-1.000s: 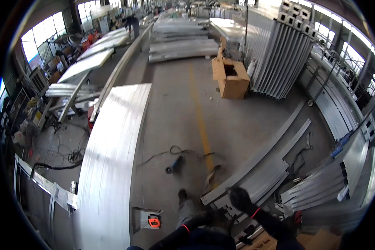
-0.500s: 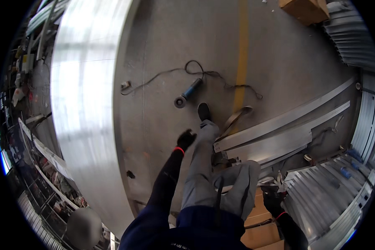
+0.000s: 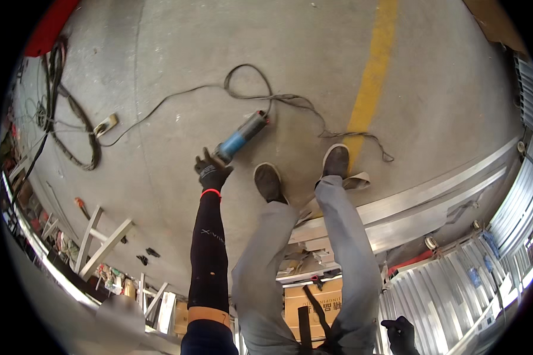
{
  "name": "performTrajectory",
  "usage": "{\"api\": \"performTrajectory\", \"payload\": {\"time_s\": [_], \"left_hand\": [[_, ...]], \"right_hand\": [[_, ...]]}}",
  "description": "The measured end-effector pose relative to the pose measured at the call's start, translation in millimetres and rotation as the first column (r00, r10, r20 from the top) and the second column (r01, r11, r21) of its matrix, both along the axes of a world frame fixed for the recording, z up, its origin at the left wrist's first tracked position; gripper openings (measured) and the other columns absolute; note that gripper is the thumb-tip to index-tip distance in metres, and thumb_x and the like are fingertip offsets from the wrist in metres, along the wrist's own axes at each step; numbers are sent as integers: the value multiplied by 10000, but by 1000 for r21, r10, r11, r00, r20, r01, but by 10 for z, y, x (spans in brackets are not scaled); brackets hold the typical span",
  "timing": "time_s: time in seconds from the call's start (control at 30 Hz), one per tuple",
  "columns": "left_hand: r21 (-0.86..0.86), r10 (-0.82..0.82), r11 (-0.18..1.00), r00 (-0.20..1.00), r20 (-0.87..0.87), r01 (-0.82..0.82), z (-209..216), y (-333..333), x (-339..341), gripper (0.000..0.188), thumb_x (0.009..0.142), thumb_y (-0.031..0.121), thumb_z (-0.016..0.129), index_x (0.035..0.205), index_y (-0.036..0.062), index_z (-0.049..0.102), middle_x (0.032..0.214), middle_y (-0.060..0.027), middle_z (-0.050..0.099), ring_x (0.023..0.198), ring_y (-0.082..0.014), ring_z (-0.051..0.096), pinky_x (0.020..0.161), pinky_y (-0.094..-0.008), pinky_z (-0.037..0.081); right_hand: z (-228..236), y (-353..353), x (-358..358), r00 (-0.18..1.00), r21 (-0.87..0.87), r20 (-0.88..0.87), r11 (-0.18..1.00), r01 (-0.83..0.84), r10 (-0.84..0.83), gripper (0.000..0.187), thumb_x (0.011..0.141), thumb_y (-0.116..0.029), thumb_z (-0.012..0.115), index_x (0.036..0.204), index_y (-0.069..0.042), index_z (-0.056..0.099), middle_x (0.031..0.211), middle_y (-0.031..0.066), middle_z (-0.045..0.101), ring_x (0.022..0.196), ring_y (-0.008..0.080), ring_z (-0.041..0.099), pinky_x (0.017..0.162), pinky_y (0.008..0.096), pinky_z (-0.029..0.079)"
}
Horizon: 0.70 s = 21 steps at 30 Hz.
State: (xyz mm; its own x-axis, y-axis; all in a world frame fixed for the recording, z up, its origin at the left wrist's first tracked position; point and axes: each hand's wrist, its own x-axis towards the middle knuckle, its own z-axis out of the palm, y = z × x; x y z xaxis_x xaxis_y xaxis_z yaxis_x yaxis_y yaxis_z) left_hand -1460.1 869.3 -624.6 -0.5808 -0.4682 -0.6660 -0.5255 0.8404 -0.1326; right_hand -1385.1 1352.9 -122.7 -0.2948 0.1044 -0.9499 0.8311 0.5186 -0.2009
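Observation:
An angle grinder (image 3: 241, 137) with a blue and black body lies on the concrete floor, its black cord running from the rear end. My left hand (image 3: 212, 173), in a black glove, is at the grinder's head end with fingers spread; they do not wrap the body. The disc end is hidden behind that hand. Low on the right, my gloved right hand (image 3: 401, 336) hangs beside my leg, partly cut off by the lower edge. One digit stands apart from its loosely bent fingers, and I see nothing in it.
The cord leads left to a socket block (image 3: 106, 125) beside thick coiled cables (image 3: 80, 130). A yellow floor line (image 3: 371, 77) passes my feet. Long metal profiles (image 3: 408, 228) lie on the right, near more stacked profiles (image 3: 423, 296). A cardboard box (image 3: 296, 296) is behind my legs; metal frames (image 3: 103, 245) stand left.
My view has shifted, and the large shiny metal panel on the left has gone from sight. My left hand has reached the grinder, covering its disc. My right hand has moved away from the stacked profiles.

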Motion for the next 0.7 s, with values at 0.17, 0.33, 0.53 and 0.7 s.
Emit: {"api": "performTrajectory", "payload": {"time_s": [0.17,0.33,0.53,0.7], "left_hand": [[-117,152,985,954,259,-126,405,416,-330,1000,698,462,684,1490,111,185,1322,-268,402,1182,-428,482,898,-536,466],[392,-543,827,755,368,404,1733,1223,-327,910,612,510,723,1375,124,411,1301,-253,475,1102,-461,537,903,-595,431],[912,-279,389,926,254,-133,5563,1515,-1117,761,767,256,703,1416,81,347,1211,-184,548,1063,-262,585,839,-382,503],[976,39,-39,975,217,-216,8168,1452,-951,837,844,274,703,1487,76,205,1394,-144,447,1205,-243,496,1000,-374,433]], "right_hand": [[38,603,336,987,128,142,987,-93,74,234,945,-90,494,1061,-15,683,899,89,684,650,128,623,587,248,478],[426,504,281,994,-53,-52,994,97,-100,243,915,-51,463,1034,14,664,931,101,679,812,166,659,701,323,516],[1315,151,-334,661,112,-648,906,-408,378,248,874,-122,604,1100,-25,636,976,160,652,880,322,632,760,409,505],[2068,45,-802,216,262,-919,921,-289,329,694,677,-460,811,1190,-55,576,982,136,650,875,317,631,782,425,511]]}}
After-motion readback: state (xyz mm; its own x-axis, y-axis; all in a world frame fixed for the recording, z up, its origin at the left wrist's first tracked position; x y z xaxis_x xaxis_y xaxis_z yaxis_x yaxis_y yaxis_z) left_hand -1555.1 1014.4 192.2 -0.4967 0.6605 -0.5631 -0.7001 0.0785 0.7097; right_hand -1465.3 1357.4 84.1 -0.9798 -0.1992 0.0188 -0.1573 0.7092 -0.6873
